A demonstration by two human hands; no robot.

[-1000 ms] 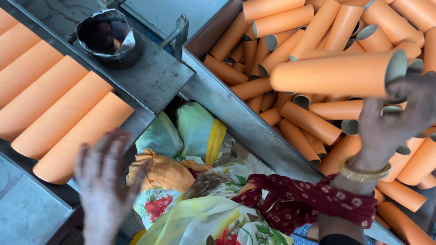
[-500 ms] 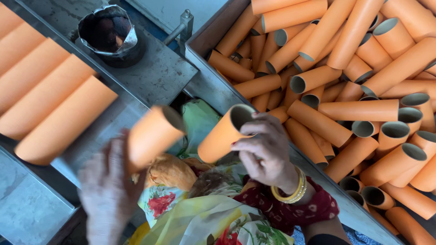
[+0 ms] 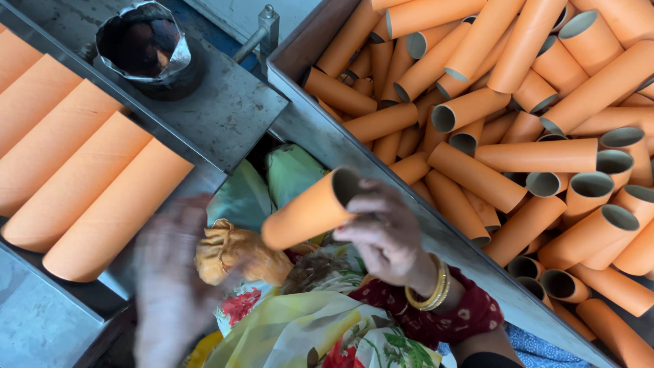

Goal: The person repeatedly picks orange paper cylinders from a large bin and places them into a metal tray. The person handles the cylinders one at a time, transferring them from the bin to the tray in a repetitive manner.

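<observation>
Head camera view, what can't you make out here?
- Left hand: motion-blurred, so its grip is unclear.
- Dark pot: contents lost in shadow.
- Bin of orange tubes: cut off by the top and right edges.
- Tube in the right hand: its far end is hidden by the fingers.

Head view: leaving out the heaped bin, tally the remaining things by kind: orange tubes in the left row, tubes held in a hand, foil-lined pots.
Left-row tubes: 4 in view
Held tube, in right hand: 1
Foil-lined pot: 1
Total: 6
</observation>
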